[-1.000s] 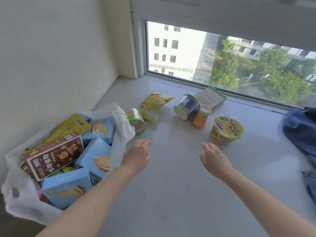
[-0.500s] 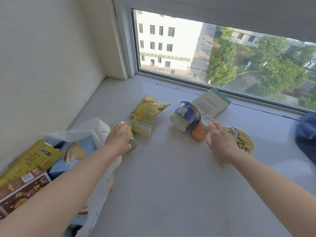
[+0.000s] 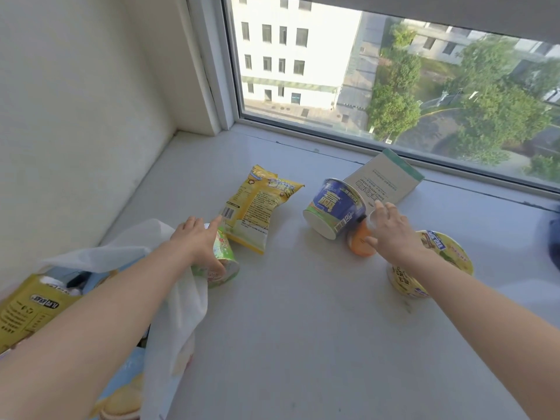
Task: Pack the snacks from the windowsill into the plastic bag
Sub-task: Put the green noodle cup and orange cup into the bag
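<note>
On the windowsill (image 3: 303, 344) the white plastic bag (image 3: 172, 298) slumps at the left edge. A yellow noodle bowl (image 3: 451, 253) sits partly under our right forearm, a blue cup (image 3: 333, 207) lies on its side before a pale box (image 3: 391, 180), and a yellow packet (image 3: 260, 207) lies nearby. Our left hand (image 3: 197, 234) lays nearly straight fingers on the green cup (image 3: 225, 256) at the bag's mouth. Our right hand (image 3: 391, 231) curls fingers and thumb round the orange bottle (image 3: 359, 248) beside the blue cup.
</note>
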